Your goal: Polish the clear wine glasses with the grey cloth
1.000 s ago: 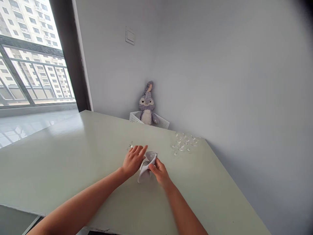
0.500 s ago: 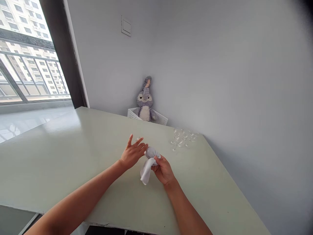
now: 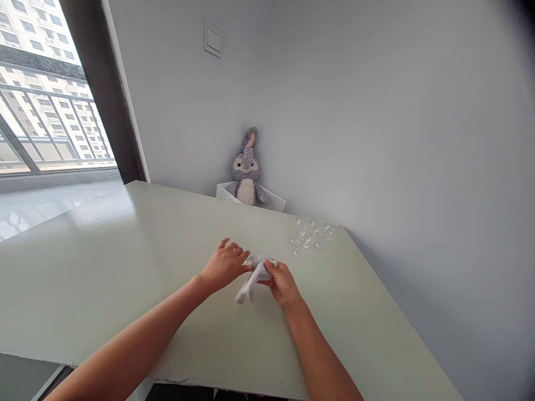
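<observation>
A white cloth (image 3: 254,278) is pinched in my right hand (image 3: 284,281), thumb on top, and its loose end hangs down to the left over the table. At the cloth's left edge a small clear, shiny piece (image 3: 249,260) shows, partly hidden by fingers and cloth. My left hand (image 3: 225,264) has its thumb and fingertips closed about this piece, right beside the cloth. What exact kind of piece it is cannot be made out.
Several clear plastic pieces (image 3: 311,233) lie in a cluster at the far right of the pale green table (image 3: 125,267). Behind the table's back edge, a grey plush toy (image 3: 246,178) sits in a white perforated basket (image 3: 273,201) in the wall corner.
My left hand has turned from spread fingers to a pinch at the cloth's edge. The cloth has flattened, and its hanging end has swung slightly left and up.
</observation>
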Action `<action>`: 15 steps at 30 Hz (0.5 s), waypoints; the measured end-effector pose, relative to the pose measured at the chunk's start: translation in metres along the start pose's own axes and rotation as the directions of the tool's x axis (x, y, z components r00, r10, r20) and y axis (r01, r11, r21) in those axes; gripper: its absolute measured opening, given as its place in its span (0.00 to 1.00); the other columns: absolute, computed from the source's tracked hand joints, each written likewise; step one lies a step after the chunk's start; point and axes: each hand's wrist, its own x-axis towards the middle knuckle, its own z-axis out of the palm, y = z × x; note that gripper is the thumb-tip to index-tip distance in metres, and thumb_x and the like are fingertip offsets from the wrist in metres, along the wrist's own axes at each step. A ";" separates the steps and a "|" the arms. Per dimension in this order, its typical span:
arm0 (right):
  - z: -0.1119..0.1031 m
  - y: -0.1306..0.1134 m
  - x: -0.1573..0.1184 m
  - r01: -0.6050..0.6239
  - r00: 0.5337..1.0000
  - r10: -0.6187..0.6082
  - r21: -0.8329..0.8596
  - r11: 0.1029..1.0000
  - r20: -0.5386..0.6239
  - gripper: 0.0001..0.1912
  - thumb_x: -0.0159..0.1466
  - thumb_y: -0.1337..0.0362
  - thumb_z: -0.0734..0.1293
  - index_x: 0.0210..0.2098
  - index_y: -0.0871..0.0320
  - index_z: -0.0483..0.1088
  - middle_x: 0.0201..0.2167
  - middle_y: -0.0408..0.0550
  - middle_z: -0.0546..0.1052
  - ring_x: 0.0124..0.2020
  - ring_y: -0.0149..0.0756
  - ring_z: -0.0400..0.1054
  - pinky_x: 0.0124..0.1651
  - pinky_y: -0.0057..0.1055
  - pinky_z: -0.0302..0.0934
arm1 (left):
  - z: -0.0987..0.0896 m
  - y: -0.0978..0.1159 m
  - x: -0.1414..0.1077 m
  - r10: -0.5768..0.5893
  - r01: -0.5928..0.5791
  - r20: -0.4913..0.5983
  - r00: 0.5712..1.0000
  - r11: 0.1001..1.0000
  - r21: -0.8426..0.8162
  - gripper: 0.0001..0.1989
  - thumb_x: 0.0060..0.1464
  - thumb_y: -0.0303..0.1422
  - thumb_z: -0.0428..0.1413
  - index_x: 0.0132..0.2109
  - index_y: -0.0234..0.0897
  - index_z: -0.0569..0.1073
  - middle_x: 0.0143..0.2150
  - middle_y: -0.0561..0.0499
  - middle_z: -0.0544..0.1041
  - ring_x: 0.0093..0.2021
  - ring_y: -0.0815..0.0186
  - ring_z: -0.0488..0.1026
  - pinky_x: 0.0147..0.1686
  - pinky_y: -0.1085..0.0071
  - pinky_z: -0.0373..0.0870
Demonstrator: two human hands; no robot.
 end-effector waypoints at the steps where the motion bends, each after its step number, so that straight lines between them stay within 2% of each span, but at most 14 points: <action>1: 0.000 0.001 0.002 -0.030 0.999 0.035 0.104 0.994 -0.042 0.16 0.49 0.53 0.70 0.28 0.60 0.70 0.26 0.45 0.72 0.28 0.34 0.65 0.34 0.34 0.62 | 0.003 0.005 0.001 0.051 -0.043 -0.092 0.994 0.995 0.086 0.11 0.54 0.37 0.49 0.43 0.41 0.71 0.35 0.46 0.74 0.42 0.60 0.68 0.50 0.59 0.56; 3: -0.001 0.002 0.004 -0.049 0.996 0.063 0.212 0.976 -0.060 0.16 0.49 0.53 0.70 0.28 0.60 0.69 0.27 0.46 0.73 0.29 0.34 0.66 0.34 0.35 0.63 | 0.007 0.010 0.003 0.138 -0.109 -0.141 0.980 0.975 0.195 0.14 0.55 0.33 0.48 0.49 0.42 0.67 0.38 0.46 0.73 0.43 0.61 0.68 0.55 0.56 0.47; 4: -0.001 0.000 0.002 -0.032 0.998 0.041 0.200 0.979 -0.040 0.16 0.50 0.53 0.69 0.28 0.60 0.69 0.27 0.46 0.72 0.29 0.33 0.66 0.34 0.34 0.62 | 0.009 0.010 0.004 0.152 -0.122 -0.132 0.980 0.970 0.210 0.14 0.55 0.34 0.48 0.49 0.42 0.67 0.36 0.47 0.73 0.41 0.62 0.68 0.56 0.56 0.45; 7: 0.000 -0.008 -0.006 0.101 0.992 -0.097 -0.048 0.994 0.083 0.15 0.50 0.56 0.70 0.31 0.60 0.70 0.26 0.44 0.71 0.27 0.30 0.63 0.33 0.29 0.60 | 0.008 0.001 0.005 0.065 -0.057 -0.080 0.995 0.994 0.092 0.16 0.52 0.45 0.50 0.44 0.42 0.70 0.28 0.51 0.73 0.32 0.64 0.69 0.54 0.58 0.50; 9: 0.001 -0.014 -0.013 0.167 0.976 -0.124 -0.248 0.954 0.181 0.15 0.49 0.58 0.71 0.33 0.61 0.70 0.26 0.43 0.71 0.28 0.30 0.62 0.32 0.26 0.57 | 0.005 -0.009 0.005 -0.052 0.060 0.077 0.996 0.993 -0.097 0.19 0.49 0.51 0.49 0.35 0.41 0.72 0.23 0.52 0.71 0.28 0.66 0.69 0.46 0.64 0.60; 10: 0.001 -0.016 -0.015 0.177 0.969 -0.109 -0.321 0.930 0.220 0.15 0.49 0.58 0.71 0.33 0.61 0.70 0.26 0.42 0.70 0.28 0.30 0.62 0.32 0.26 0.57 | 0.003 -0.013 0.004 -0.081 0.123 0.204 0.976 0.972 -0.200 0.21 0.50 0.52 0.47 0.31 0.40 0.72 0.22 0.52 0.71 0.26 0.67 0.69 0.40 0.67 0.63; 12: 0.001 -0.018 -0.016 0.170 0.962 -0.068 -0.390 0.905 0.263 0.16 0.48 0.57 0.71 0.32 0.61 0.70 0.25 0.42 0.70 0.27 0.29 0.61 0.30 0.25 0.56 | 0.001 -0.016 0.002 -0.068 0.226 0.421 0.904 0.914 -0.337 0.26 0.52 0.52 0.41 0.26 0.37 0.71 0.21 0.52 0.71 0.23 0.68 0.68 0.30 0.71 0.64; 13: 0.000 -0.017 -0.015 0.160 0.964 -0.061 -0.386 0.909 0.257 0.16 0.48 0.57 0.71 0.31 0.62 0.70 0.24 0.42 0.70 0.26 0.29 0.61 0.30 0.25 0.56 | 0.002 -0.015 0.002 -0.066 0.238 0.440 0.896 0.906 -0.350 0.27 0.54 0.51 0.39 0.26 0.37 0.71 0.22 0.51 0.71 0.23 0.68 0.68 0.29 0.72 0.64; 14: -0.001 -0.015 -0.012 0.143 0.971 -0.064 -0.351 0.925 0.228 0.16 0.48 0.56 0.70 0.30 0.62 0.70 0.23 0.42 0.70 0.26 0.29 0.61 0.30 0.26 0.56 | 0.003 -0.012 0.001 -0.079 0.213 0.381 0.921 0.922 -0.324 0.25 0.55 0.49 0.39 0.28 0.37 0.72 0.24 0.50 0.73 0.25 0.67 0.69 0.30 0.71 0.64; 15: -0.002 -0.012 -0.008 0.117 0.982 -0.068 -0.283 0.952 0.177 0.16 0.49 0.55 0.70 0.30 0.62 0.70 0.23 0.42 0.70 0.25 0.29 0.61 0.30 0.26 0.57 | 0.005 -0.008 0.001 -0.091 0.160 0.261 0.961 0.953 -0.258 0.23 0.56 0.47 0.40 0.32 0.38 0.73 0.27 0.49 0.74 0.29 0.65 0.70 0.34 0.69 0.64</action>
